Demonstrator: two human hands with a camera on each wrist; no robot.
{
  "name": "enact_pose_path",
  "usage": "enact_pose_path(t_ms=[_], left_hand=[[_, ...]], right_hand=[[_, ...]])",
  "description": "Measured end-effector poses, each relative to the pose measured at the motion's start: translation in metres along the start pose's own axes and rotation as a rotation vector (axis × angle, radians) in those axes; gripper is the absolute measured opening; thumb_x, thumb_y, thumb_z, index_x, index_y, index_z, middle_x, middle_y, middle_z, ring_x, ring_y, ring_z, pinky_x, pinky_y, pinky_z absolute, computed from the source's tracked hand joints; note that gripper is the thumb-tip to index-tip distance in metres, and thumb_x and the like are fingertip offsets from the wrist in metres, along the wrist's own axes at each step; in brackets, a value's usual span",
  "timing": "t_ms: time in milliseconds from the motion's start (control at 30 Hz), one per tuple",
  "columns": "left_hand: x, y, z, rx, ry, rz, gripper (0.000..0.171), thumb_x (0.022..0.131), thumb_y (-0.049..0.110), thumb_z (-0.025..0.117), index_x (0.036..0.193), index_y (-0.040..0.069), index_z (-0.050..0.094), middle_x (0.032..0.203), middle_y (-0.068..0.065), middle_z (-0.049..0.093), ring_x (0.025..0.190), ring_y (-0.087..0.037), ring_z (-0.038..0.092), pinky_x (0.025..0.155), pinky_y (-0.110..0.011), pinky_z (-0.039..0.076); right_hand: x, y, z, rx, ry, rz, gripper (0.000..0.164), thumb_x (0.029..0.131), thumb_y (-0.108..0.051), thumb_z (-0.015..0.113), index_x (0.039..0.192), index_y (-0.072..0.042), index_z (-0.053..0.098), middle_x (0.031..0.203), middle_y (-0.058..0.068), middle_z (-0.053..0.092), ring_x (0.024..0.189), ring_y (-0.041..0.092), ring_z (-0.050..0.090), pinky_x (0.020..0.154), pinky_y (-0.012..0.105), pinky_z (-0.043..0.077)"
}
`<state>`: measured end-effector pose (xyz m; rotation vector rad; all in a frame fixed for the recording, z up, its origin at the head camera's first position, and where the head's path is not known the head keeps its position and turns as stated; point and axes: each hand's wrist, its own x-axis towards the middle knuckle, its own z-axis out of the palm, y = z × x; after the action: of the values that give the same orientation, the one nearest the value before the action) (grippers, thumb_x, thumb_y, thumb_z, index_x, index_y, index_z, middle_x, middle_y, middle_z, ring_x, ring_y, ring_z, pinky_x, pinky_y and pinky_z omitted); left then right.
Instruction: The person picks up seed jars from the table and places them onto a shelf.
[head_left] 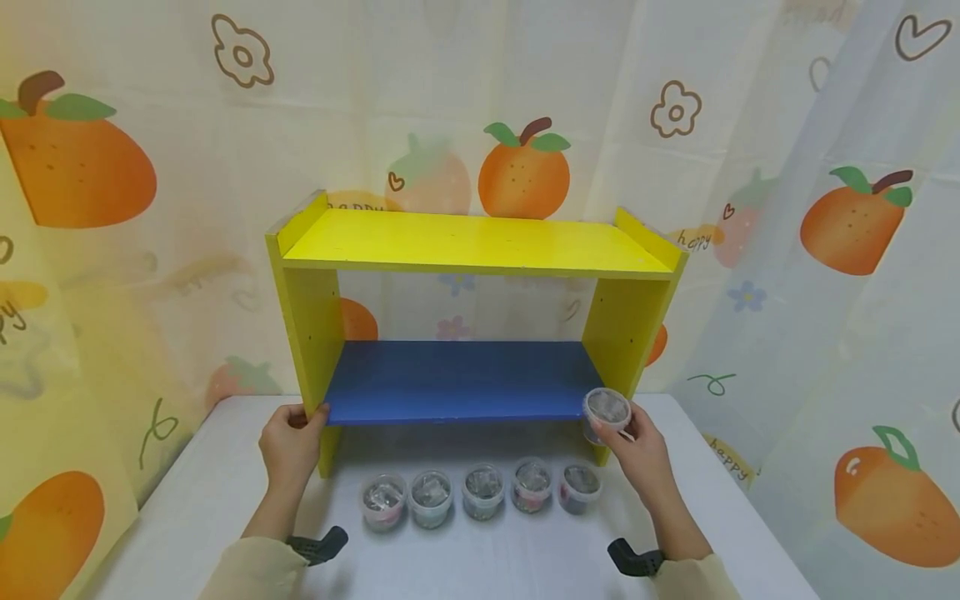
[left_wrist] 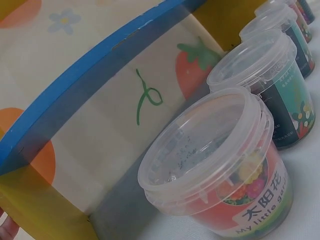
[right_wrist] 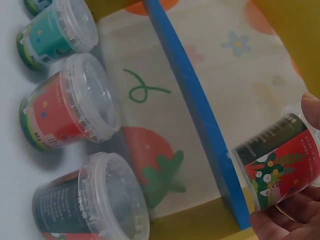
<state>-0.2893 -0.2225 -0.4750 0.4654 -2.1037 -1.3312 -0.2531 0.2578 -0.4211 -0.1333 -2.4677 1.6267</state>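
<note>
A lidded plastic tub [head_left: 607, 407] with a red and dark label is pinched in my right hand [head_left: 641, 450], at the front right corner of the blue shelf board [head_left: 465, 379]. In the right wrist view, the thumb and fingers [right_wrist: 272, 225] hold this tub [right_wrist: 280, 160] from opposite sides. My left hand [head_left: 292, 442] grips the yellow side panel [head_left: 311, 333] at the left end of that board, with the thumb at its front edge. Several similar tubs, including a red-labelled tub [left_wrist: 240, 180], stand in a row on the table before the shelf unit.
The yellow top board [head_left: 465, 242] spans the unit above the blue one. Underneath is a white table [head_left: 495, 554]. A printed curtain [head_left: 420, 92] hangs behind and at both sides. Dark wrist mounts [head_left: 321, 546] stick out near both sleeves.
</note>
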Motion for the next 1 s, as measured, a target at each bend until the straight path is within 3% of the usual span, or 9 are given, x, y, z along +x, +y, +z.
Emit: enact_pose_path(t_ms=[467, 1000], left_hand=[[0.0, 0.001, -0.001, 0.0, -0.007, 0.0, 0.04, 0.089, 0.035, 0.072, 0.101, -0.003, 0.065, 0.093, -0.02, 0.068, 0.082, -0.029, 0.063, 0.055, -0.014, 0.044], [0.0, 0.002, -0.001, 0.003, -0.013, -0.019, 0.039, 0.089, 0.034, 0.072, 0.103, -0.002, 0.064, 0.095, -0.019, 0.067, 0.084, -0.03, 0.063, 0.057, -0.011, 0.043]], right_hand=[[0.012, -0.009, 0.011, -0.032, -0.005, 0.042, 0.09, 0.082, -0.059, 0.07, 0.151, -0.015, 0.033, 0.156, 0.012, 0.037, 0.141, 0.033, 0.039, 0.107, 0.046, 0.041], [0.025, -0.015, 0.015, -0.064, -0.041, 0.009, 0.09, 0.083, -0.062, 0.067, 0.149, -0.01, 0.035, 0.15, 0.017, 0.043, 0.136, 0.034, 0.044, 0.108, 0.048, 0.04]])
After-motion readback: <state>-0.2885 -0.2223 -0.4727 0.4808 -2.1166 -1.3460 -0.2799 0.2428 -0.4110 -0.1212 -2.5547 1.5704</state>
